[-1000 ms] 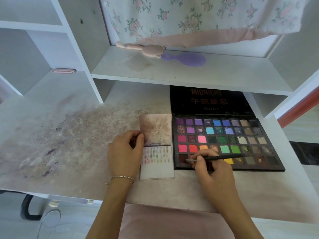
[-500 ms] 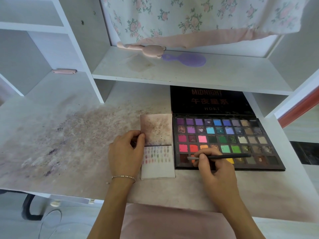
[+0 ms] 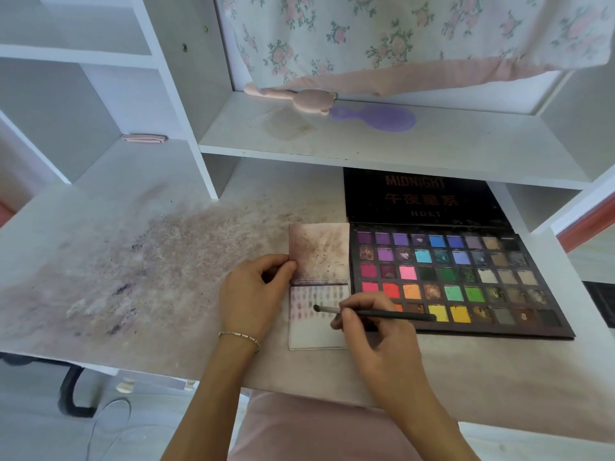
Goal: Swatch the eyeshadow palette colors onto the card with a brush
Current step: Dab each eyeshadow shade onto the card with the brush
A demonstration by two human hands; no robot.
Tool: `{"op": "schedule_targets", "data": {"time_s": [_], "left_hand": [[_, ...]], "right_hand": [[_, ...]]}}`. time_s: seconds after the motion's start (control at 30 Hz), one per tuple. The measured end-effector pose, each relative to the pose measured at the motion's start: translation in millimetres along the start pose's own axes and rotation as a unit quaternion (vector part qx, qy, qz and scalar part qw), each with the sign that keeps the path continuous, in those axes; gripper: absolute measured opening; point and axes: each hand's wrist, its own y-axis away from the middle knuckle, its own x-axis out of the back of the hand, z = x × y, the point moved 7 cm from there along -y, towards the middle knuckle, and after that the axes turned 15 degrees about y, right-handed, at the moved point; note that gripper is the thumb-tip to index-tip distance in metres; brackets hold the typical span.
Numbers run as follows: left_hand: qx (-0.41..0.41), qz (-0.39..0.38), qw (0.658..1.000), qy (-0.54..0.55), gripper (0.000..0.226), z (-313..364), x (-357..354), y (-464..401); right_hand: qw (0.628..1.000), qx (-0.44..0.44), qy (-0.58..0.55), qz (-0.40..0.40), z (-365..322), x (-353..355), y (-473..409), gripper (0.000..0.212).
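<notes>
An open eyeshadow palette (image 3: pixel 466 277) with several rows of coloured pans lies on the desk, its black lid propped behind. To its left lies a white card (image 3: pixel 316 331) with rows of small colour swatches; its upper half is stained brown. My left hand (image 3: pixel 254 294) pinches the card's left edge at its fold. My right hand (image 3: pixel 376 331) holds a thin black brush (image 3: pixel 372 313) nearly level, handle over the palette's bottom row. The brush tip sits over the card's swatched area.
The desk top (image 3: pixel 149 267) is smeared with purple-brown powder on the left. A shelf (image 3: pixel 382 144) above carries a pink brush (image 3: pixel 299 98) and a purple hairbrush (image 3: pixel 376 118). Floral fabric (image 3: pixel 399 34) hangs at the back. A pink clip (image 3: pixel 143 138) lies in the left cubby.
My right hand has carried the brush leftward, from the palette's lower left pans to over the card. My left hand has stayed on the card.
</notes>
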Motion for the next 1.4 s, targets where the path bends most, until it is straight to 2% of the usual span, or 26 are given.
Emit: {"op": "schedule_targets", "data": {"time_s": [0.17, 0.33, 0.87, 1.4], "left_hand": [[-0.003, -0.002, 1.0, 0.007, 0.009, -2, 1, 0], [-0.014, -0.001, 1.0, -0.001, 0.01, 0, 1, 1], [-0.024, 0.001, 0.999, -0.024, 0.011, 2, 2, 1], [-0.034, 0.006, 0.999, -0.031, 0.013, 3, 1, 1]], "right_hand": [[0.999, 0.023, 0.04, -0.025, -12, -14, -2, 0.013], [0.998, 0.008, 0.054, -0.029, -9, -19, -5, 0.003], [0.995, 0.012, 0.063, -0.075, -10, -26, -6, 0.011], [0.994, 0.016, 0.072, -0.081, -12, -26, -5, 0.008]]}}
